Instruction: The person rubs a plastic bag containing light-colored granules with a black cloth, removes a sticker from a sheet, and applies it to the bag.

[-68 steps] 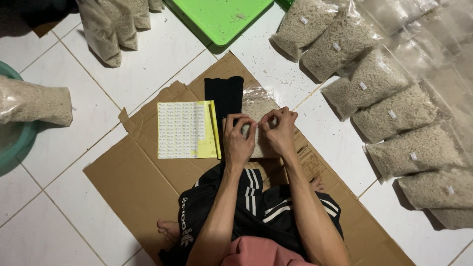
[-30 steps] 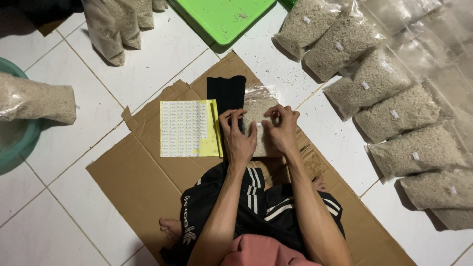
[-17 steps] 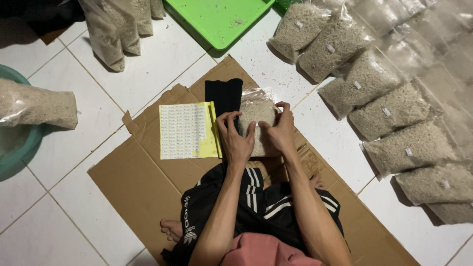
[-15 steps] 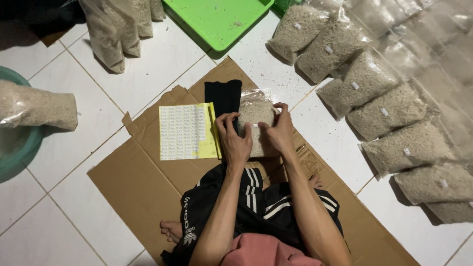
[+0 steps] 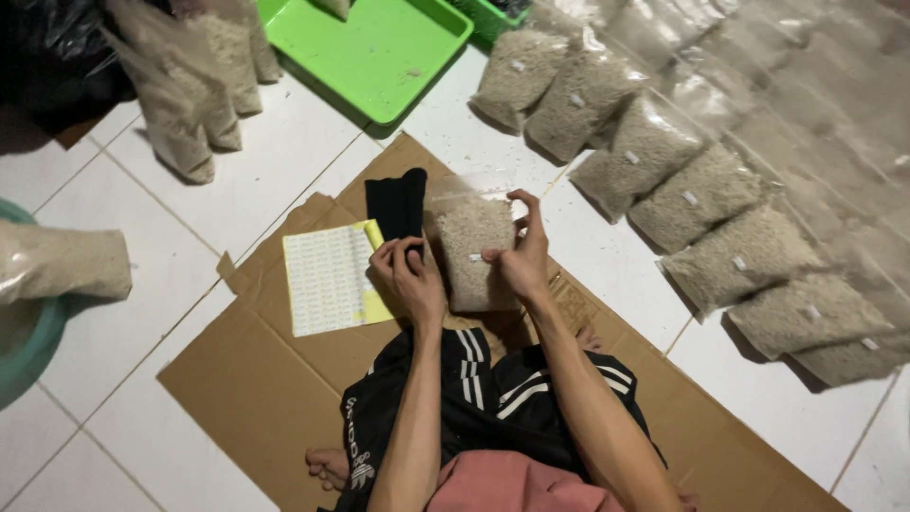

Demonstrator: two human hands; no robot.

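A long row of filled clear bags of pale grain (image 5: 701,194) lies along the tiles on the person's right, each one with a small white sticker on it, so a good share of the labelling looks done. More filled bags (image 5: 204,71) slump at the far left beside a green tray (image 5: 389,52), and I cannot tell whether those carry stickers. On the flattened cardboard (image 5: 237,398) where the person sits lies a sheet of small labels (image 5: 327,280), mostly full by the look of it, next to a black cloth (image 5: 396,201). The bag in hand (image 5: 471,248) stands upright before the knees, a white sticker already on its front. The right hand (image 5: 521,256) curls around its side, thumb on the front; the left hand (image 5: 408,280) rests loosely curled at its other edge, gripping nothing I can make out.
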